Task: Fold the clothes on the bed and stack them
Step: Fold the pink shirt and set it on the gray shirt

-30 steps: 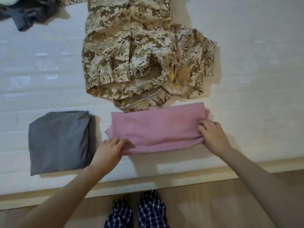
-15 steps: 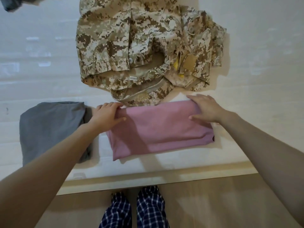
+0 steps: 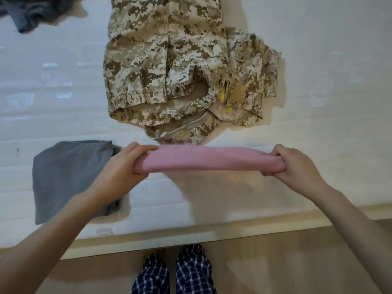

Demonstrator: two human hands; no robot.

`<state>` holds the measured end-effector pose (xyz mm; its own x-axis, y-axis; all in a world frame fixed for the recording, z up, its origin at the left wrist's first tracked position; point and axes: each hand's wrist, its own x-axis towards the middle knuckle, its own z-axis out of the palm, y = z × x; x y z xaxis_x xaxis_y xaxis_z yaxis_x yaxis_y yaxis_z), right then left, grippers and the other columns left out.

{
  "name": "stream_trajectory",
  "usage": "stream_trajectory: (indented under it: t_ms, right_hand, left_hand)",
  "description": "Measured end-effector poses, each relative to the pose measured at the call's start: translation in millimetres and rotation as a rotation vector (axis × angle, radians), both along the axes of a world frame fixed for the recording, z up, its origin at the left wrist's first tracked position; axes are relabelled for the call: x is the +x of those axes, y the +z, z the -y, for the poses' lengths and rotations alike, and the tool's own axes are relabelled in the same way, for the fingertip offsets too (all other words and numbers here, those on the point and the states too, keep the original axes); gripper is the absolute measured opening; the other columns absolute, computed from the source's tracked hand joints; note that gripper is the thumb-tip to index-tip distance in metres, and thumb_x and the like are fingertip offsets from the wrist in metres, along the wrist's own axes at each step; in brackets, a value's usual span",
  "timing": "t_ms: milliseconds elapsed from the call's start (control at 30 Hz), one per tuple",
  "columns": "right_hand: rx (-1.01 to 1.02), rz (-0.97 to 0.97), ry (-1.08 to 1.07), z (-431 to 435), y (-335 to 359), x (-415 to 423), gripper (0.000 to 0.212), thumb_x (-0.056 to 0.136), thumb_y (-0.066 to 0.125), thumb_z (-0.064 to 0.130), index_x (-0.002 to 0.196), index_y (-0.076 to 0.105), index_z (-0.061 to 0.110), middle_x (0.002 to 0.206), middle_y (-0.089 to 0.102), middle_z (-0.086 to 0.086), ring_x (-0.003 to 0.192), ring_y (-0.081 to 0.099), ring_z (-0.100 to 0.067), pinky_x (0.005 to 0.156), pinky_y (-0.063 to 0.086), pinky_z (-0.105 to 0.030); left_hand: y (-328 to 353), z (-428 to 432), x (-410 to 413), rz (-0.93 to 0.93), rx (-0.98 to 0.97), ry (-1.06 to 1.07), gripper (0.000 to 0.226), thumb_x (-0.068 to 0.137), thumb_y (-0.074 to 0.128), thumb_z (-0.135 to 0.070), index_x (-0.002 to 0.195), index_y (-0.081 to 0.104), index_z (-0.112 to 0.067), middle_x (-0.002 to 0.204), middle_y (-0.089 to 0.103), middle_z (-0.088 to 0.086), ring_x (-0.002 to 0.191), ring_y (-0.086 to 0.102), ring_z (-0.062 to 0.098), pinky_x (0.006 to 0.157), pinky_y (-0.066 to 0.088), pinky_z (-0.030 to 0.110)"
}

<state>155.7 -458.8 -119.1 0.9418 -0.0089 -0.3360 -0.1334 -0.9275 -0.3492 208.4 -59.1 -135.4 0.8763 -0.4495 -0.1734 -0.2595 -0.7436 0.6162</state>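
Observation:
A folded pink garment (image 3: pixel 209 158) hangs stretched between my hands, lifted just above the white bed (image 3: pixel 318 102). My left hand (image 3: pixel 125 164) grips its left end and my right hand (image 3: pixel 297 166) grips its right end, fingers curled round the cloth. A folded grey garment (image 3: pixel 67 177) lies flat on the bed to the left, partly under my left forearm. Behind the pink garment lies a camouflage jacket (image 3: pixel 169 66), unfolded and crumpled on its right side.
A dark grey crumpled garment (image 3: pixel 31 11) lies at the far left corner. The bed's pale wooden edge (image 3: pixel 212 236) runs along the front, with my checked trouser legs (image 3: pixel 174 272) below it. Bare sheet shows to the right of the jacket.
The pink garment lay flat on the bed with my hands resting on its far edge. Both hands now grip its ends and hold it up off the sheet.

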Motion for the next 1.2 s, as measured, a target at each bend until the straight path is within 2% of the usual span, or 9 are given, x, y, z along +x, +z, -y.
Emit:
stream_trajectory:
  t_ms: [167,333,500,633,800,867,933,1033,1200]
  right_hand:
    - [-0.088,0.127,0.077,-16,-15,-66,0.064,0.054,0.077,-0.006,0.114,0.061,0.008,0.122,0.063,-0.012,0.117,0.054,-0.037,0.102,0.033,-0.043]
    - [-0.253,-0.489,0.291,-36,-68,-109,0.07,0.086,0.052,0.022,0.149,0.019,0.023,0.159,0.009,0.001,0.146,0.004,-0.021,0.116,0.005,-0.042]
    - [-0.128,-0.017,0.1,-42,-78,-82,0.063,0.068,0.078,0.02,0.126,0.056,0.009,0.13,0.054,-0.012,0.123,0.05,-0.033,0.1,0.038,-0.044]
    - [-0.253,-0.225,0.251,-41,-92,-54,0.081,0.08,0.065,0.042,0.147,0.027,0.018,0.153,0.027,-0.004,0.142,0.021,-0.023,0.114,0.013,-0.04]
    - [-0.344,-0.24,0.252,-44,-98,-35,0.065,0.08,0.064,0.042,0.137,0.038,0.023,0.127,0.052,-0.001,0.12,0.042,-0.023,0.094,0.024,-0.038]
    - [-0.313,-0.153,0.276,-42,-94,-31,0.021,0.087,0.056,0.034,0.104,0.053,0.023,0.102,0.063,0.001,0.105,0.052,-0.024,0.086,0.023,-0.035]
    - [-0.248,-0.133,0.337,-35,-81,-33,0.013,0.084,0.058,0.027,0.079,0.047,0.023,0.084,0.061,-0.001,0.093,0.055,-0.026,0.081,0.023,-0.033]
    - [-0.031,-0.184,0.499,-20,-61,-53,0.032,0.066,0.072,0.011,0.07,0.042,0.021,0.084,0.058,-0.006,0.081,0.055,-0.026,0.068,0.027,-0.028]
    - [0.182,-0.41,0.356,0,-46,-85,0.04,0.071,0.062,0.0,0.063,0.031,0.024,0.06,0.042,0.01,0.059,0.041,-0.013,0.055,0.028,-0.028]
  left_hand:
    - [-5,-10,-65,0.296,0.096,-0.04,0.036,0.082,0.049,-0.01,0.111,0.07,-0.013,0.083,0.053,0.003,0.076,0.051,0.024,0.066,0.033,0.028]
    - [-50,-15,-116,-0.261,0.648,-0.118,0.056,0.085,0.061,-0.02,0.138,0.045,-0.022,0.143,0.039,0.005,0.127,0.041,0.027,0.106,0.027,0.04]
    - [-62,2,-100,-0.023,0.368,0.09,0.037,0.07,0.078,-0.01,0.104,0.063,-0.012,0.121,0.058,0.011,0.109,0.055,0.036,0.091,0.042,0.049]
    - [-80,18,-69,0.005,0.423,-0.061,0.071,0.073,0.076,-0.027,0.136,0.047,-0.013,0.141,0.045,0.008,0.132,0.039,0.028,0.111,0.024,0.044]
    - [-89,20,-42,-0.112,0.647,-0.221,0.064,0.078,0.069,-0.041,0.132,0.045,-0.017,0.122,0.057,0.008,0.117,0.049,0.028,0.103,0.025,0.036]
    - [-78,20,-39,-0.113,0.506,-0.295,0.022,0.08,0.068,-0.03,0.091,0.055,-0.017,0.094,0.065,0.01,0.093,0.06,0.032,0.083,0.04,0.037]
    - [-65,12,-43,-0.02,0.305,-0.412,0.02,0.073,0.072,-0.016,0.068,0.053,-0.012,0.073,0.061,0.011,0.07,0.061,0.032,0.064,0.045,0.034]
    - [-39,0,-65,0.165,0.116,-0.536,0.017,0.08,0.054,-0.02,0.074,0.065,-0.009,0.079,0.064,0.007,0.066,0.062,0.023,0.06,0.048,0.027]
    - [-25,-10,-100,-0.152,-0.034,-0.471,0.027,0.092,0.045,-0.037,0.091,0.069,-0.024,0.092,0.068,-0.013,0.082,0.064,0.005,0.068,0.053,0.024]
